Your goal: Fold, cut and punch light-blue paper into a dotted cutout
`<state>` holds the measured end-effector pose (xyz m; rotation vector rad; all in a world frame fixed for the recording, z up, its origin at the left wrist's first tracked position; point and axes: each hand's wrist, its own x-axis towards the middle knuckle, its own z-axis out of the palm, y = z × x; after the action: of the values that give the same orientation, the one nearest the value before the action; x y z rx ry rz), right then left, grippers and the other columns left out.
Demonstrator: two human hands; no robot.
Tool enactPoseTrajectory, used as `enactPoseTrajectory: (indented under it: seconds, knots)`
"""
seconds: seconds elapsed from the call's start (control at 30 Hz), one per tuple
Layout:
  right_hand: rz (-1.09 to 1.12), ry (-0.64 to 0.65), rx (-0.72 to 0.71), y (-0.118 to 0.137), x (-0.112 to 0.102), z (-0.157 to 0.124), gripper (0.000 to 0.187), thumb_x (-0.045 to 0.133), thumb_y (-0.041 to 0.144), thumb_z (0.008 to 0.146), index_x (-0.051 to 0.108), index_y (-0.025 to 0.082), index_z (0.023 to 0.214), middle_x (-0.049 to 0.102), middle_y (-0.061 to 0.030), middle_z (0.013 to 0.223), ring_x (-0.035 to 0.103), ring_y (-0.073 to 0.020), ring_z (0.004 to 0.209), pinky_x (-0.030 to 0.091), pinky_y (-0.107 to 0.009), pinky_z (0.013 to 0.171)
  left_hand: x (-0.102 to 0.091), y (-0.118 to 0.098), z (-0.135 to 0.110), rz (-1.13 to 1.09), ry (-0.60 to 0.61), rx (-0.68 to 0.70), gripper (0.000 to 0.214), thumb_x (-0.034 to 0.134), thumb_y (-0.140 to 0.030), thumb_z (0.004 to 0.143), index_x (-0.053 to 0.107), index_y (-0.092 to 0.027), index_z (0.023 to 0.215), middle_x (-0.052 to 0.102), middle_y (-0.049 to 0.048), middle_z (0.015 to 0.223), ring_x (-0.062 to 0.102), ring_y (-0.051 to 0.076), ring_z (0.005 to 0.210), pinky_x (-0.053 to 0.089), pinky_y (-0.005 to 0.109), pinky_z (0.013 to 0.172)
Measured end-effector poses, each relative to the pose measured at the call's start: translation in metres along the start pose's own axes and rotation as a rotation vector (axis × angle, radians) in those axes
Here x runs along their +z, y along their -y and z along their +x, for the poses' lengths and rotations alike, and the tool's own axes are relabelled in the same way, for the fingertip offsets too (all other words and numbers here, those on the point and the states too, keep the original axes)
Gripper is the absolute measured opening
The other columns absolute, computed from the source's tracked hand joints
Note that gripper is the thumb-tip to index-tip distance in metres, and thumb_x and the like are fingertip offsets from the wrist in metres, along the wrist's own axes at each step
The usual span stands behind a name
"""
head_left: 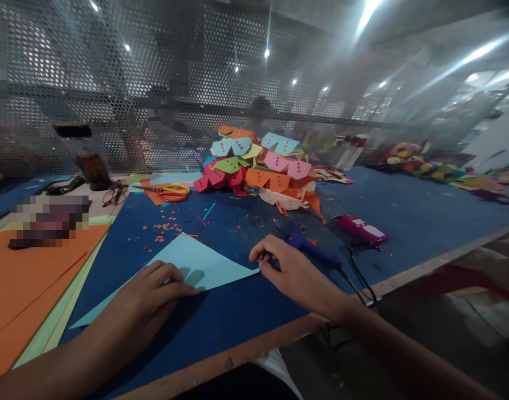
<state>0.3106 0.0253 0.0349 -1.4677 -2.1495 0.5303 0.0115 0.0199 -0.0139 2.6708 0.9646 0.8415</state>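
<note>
A light blue sheet of paper (213, 258), folded into a triangle, lies on the blue tabletop in front of me. My left hand (154, 289) rests on its near edge, fingers bent loosely and thumb stretched along the fold. At the paper's right corner is my right hand (285, 272), its fingers curled and its thumb against the tip in what looks like a pinch. Just beyond that hand lies a blue glue gun (315, 250) with a black cord. Small orange paper scraps (160, 230) are scattered behind the triangle.
Colourful paper masks with dots (271, 178) are piled at the back. Scissors (171, 193) with yellow and orange handles lie left of them. Orange sheets (38, 283) are stacked at left. A purple device (363, 230) sits at right. A perforated metal screen (175, 72) stands behind.
</note>
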Motion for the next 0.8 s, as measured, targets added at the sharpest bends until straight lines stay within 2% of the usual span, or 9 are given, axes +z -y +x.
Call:
enactPoseTrajectory:
  seconds: [0.1, 0.17, 0.27, 0.43, 0.7, 0.8]
  knots:
    - [-0.072, 0.011, -0.173, 0.014, 0.007, 0.004, 0.012, 0.061, 0.015, 0.092, 0.066, 0.02, 0.101, 0.066, -0.0052, 0.105, 0.059, -0.0199, 0.103, 0.042, -0.035, 0.091, -0.001, -0.002, 0.0, -0.015, 0.004, -0.034, 0.027, 0.048, -0.016, 0.099, 0.069, -0.028, 0.112, 0.066, 0.0029, 0.095, 0.062, 0.017, 0.085, 0.052, 0.026, 0.073]
    - [-0.111, 0.103, -0.29, 0.022, 0.015, 0.008, 0.015, 0.068, 0.025, 0.092, 0.067, 0.021, 0.107, 0.066, -0.0061, 0.111, 0.058, -0.0214, 0.108, 0.041, -0.037, 0.094, -0.001, -0.004, 0.0, -0.011, -0.002, -0.045, 0.026, 0.047, -0.016, 0.099, 0.068, -0.027, 0.11, 0.066, 0.0031, 0.095, 0.062, 0.017, 0.085, 0.051, 0.027, 0.073]
    - [-0.151, 0.218, -0.363, 0.028, 0.025, 0.017, 0.019, 0.072, 0.034, 0.091, 0.068, 0.022, 0.105, 0.066, -0.0051, 0.111, 0.057, -0.021, 0.107, 0.039, -0.036, 0.093, -0.002, -0.006, 0.0, 0.004, 0.004, -0.07, 0.022, 0.048, -0.016, 0.098, 0.067, -0.025, 0.102, 0.066, 0.0027, 0.092, 0.061, 0.018, 0.083, 0.049, 0.029, 0.072]
    - [-0.115, 0.316, -0.362, 0.03, 0.029, 0.027, 0.009, 0.072, 0.029, 0.092, 0.067, 0.021, 0.092, 0.066, -0.0008, 0.1, 0.057, -0.0176, 0.098, 0.036, -0.033, 0.088, -0.003, -0.006, -0.001, 0.017, 0.031, -0.141, 0.016, 0.05, -0.018, 0.098, 0.063, -0.023, 0.089, 0.064, 0.0014, 0.087, 0.058, 0.02, 0.082, 0.044, 0.031, 0.071]
    - [-0.063, 0.309, -0.271, 0.026, 0.027, 0.033, 0.008, 0.071, 0.021, 0.091, 0.064, 0.02, 0.09, 0.066, -0.0005, 0.1, 0.056, -0.0181, 0.098, 0.036, -0.034, 0.089, -0.003, 0.004, 0.0, 0.035, 0.053, -0.201, 0.013, 0.054, -0.024, 0.099, 0.062, -0.024, 0.089, 0.065, 0.0006, 0.089, 0.058, 0.02, 0.083, 0.043, 0.032, 0.073]
    - [-0.01, 0.309, -0.222, 0.022, 0.031, 0.034, 0.01, 0.073, 0.024, 0.089, 0.064, 0.02, 0.09, 0.066, -0.0007, 0.101, 0.056, -0.0189, 0.099, 0.037, -0.034, 0.088, -0.005, 0.004, 0.001, 0.029, 0.056, -0.214, 0.015, 0.054, -0.025, 0.1, 0.061, -0.024, 0.086, 0.065, -0.0001, 0.086, 0.058, 0.019, 0.081, 0.044, 0.03, 0.071]
